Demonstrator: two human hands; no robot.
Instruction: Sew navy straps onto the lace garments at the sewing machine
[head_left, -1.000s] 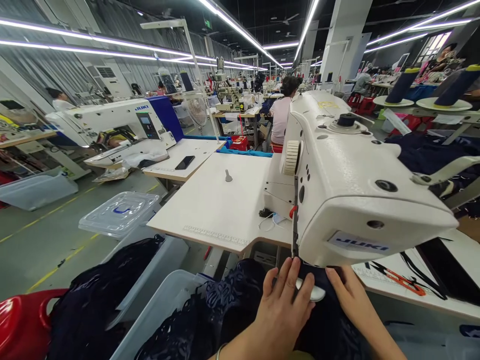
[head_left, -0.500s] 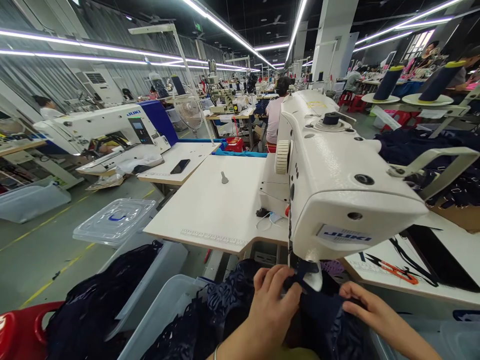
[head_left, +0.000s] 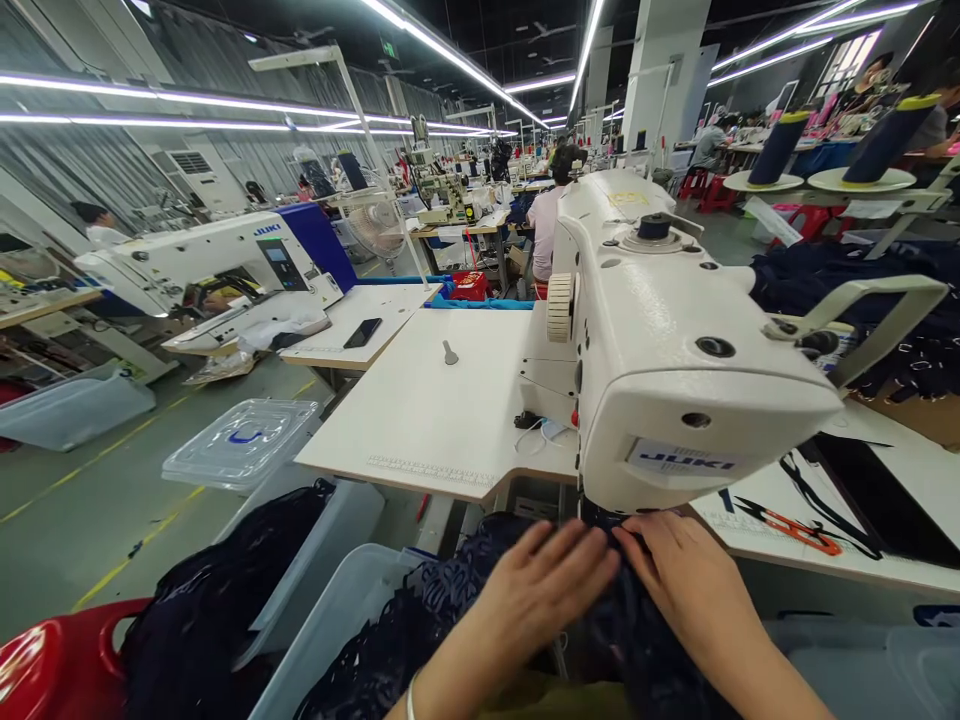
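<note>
A white Juki sewing machine stands on a white table right in front of me. Dark navy lace fabric lies under the machine's head and spills down toward my lap. My left hand rests flat on the fabric just below the head, fingers stretched out. My right hand lies flat beside it, fingertips at the needle area, which the machine's head hides. Both hands press the cloth; neither grips it.
Orange-handled snips and a dark strip lie on the table at right. Clear plastic bins with dark fabric stand at lower left, beside a red stool. Thread cones stand at back right. A seated person works ahead.
Half a second ago my left hand pinched the fabric and my right held its edge further right; now both hands lie flat on it, close together under the machine's head.
</note>
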